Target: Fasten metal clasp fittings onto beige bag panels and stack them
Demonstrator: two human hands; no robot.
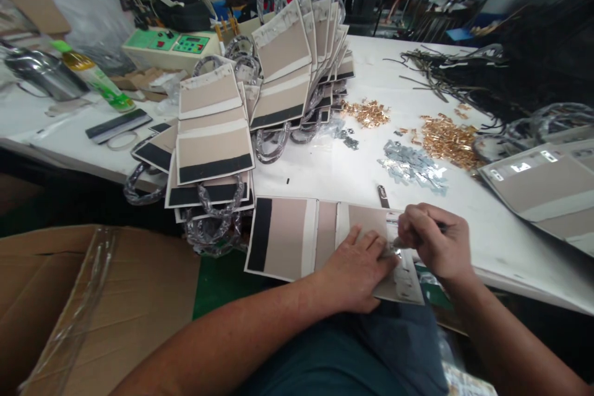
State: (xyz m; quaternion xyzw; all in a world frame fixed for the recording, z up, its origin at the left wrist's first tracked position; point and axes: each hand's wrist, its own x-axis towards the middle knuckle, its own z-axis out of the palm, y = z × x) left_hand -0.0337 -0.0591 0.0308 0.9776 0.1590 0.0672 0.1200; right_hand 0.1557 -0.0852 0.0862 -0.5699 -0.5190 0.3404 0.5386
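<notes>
Dark teal cloth point(320, 362) lay nearest, at six o'clock. Beyond, a flat beige-and-white rectangular panel point(288, 241) with a black end strip point(260, 233) ran lengthwise from nine to three o'clock. The left hand point(356, 271) lay flat on it; the right hand point(436, 240), nearer its three-o'clock end, curled around a half-hidden slim dark object point(442, 226), most panel toward nine.

The only view looks from the wearer's head, above and behind the fingers point(371, 239), facing forward and down, fairly near, with the table point(315, 170) stretching beyond them.
</notes>
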